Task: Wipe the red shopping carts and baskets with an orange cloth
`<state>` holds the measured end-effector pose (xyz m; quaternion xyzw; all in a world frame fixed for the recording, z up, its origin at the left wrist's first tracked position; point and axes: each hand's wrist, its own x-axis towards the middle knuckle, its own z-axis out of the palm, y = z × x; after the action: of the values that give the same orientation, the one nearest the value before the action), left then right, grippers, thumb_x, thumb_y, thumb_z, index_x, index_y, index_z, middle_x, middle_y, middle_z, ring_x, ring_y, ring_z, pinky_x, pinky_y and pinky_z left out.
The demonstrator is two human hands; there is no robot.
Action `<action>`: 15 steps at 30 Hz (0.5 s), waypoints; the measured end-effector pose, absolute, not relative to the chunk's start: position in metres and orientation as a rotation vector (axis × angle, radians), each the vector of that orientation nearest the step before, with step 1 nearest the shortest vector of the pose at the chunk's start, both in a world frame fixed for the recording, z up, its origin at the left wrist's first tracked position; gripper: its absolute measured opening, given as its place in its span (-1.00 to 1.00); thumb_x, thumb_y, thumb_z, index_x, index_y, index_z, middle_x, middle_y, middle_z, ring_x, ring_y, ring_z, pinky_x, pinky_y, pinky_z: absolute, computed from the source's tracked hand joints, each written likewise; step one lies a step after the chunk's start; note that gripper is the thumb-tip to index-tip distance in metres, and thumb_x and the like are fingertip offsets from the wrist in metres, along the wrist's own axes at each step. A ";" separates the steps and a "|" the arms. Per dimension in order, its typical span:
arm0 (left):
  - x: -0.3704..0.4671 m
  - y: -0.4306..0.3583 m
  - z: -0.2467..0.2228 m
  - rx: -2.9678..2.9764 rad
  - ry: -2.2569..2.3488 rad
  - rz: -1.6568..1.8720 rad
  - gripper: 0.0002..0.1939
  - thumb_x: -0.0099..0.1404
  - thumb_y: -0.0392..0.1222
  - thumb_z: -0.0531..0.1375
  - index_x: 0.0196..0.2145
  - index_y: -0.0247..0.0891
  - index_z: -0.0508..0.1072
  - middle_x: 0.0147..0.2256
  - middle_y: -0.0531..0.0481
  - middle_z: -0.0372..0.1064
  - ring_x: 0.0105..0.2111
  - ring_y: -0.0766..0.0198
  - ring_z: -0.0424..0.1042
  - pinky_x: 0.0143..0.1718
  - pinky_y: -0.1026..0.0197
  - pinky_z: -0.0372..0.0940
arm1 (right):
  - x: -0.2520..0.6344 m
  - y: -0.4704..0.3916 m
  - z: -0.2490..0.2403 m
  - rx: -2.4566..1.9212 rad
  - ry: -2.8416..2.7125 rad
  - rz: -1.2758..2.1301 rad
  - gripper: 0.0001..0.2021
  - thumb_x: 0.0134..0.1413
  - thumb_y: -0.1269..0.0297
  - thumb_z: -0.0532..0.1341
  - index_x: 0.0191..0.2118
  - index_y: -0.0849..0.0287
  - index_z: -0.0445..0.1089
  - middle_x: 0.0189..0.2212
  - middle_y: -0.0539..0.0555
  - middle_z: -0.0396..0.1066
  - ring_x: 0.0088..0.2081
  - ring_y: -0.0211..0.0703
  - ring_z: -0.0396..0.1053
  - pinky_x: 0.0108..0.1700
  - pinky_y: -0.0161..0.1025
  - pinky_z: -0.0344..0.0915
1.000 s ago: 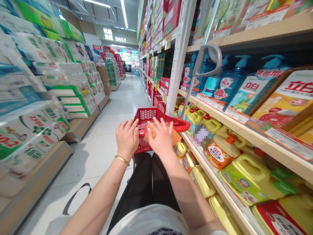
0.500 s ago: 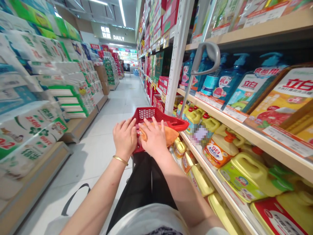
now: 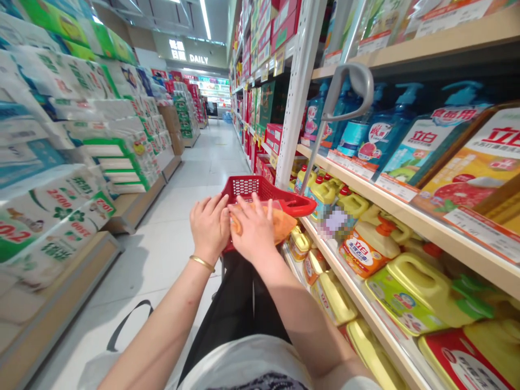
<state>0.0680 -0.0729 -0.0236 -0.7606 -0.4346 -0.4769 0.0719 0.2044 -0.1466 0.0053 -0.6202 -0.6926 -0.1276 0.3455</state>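
A red shopping basket (image 3: 246,187) with a perforated wall stands in front of my legs, its grey handle (image 3: 351,92) raised to the right. Inside it lies a crumpled orange thing (image 3: 284,225), perhaps a cloth or a soft pack; I cannot tell which. My right hand (image 3: 254,230) rests on this orange thing with its fingers stretched and spread. Beside it, my left hand (image 3: 208,227) lies over the basket's near left side, fingers extended. The two hands touch or nearly touch. They hide much of the basket's contents.
Shelves on the right hold blue pump bottles (image 3: 371,132) and yellow detergent jugs (image 3: 410,292). Packs of tissue paper (image 3: 52,211) are stacked on a low platform (image 3: 77,292) at left. A tiled aisle (image 3: 207,151) runs ahead. A grey bag (image 3: 95,371) sits at lower left.
The whole view has shifted slightly. My right hand has moved closer to my left, covering the gap between them. Both hands stay over the basket.
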 end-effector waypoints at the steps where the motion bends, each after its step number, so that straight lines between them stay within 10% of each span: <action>1: 0.067 -0.073 -0.023 -2.293 -1.305 -1.420 -0.45 0.58 -0.01 -0.16 0.24 -0.17 0.47 0.24 -0.12 0.42 0.24 -0.04 0.29 0.34 -0.16 0.00 | 0.197 -0.147 0.007 -1.578 -1.845 -0.318 -0.60 0.41 0.13 0.12 0.27 -0.09 0.41 0.40 -0.08 0.22 0.50 0.06 -0.11 0.51 0.27 -0.47; 15: 0.070 -0.072 -0.025 -2.278 -1.292 -1.471 -0.48 0.57 -0.01 -0.12 0.26 -0.15 0.45 0.25 -0.10 0.41 0.25 -0.03 0.28 0.33 -0.13 0.03 | 0.252 -0.149 0.001 -1.810 -1.509 -0.364 -0.61 0.43 0.15 0.08 0.25 -0.08 0.43 0.39 -0.02 0.24 0.50 0.19 -0.12 0.45 0.48 -0.44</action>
<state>0.0701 -0.0721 -0.0249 -0.7566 -0.4291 -0.4886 0.0686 0.2525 -0.1488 0.0009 -0.7053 -0.5880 -0.1420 0.3697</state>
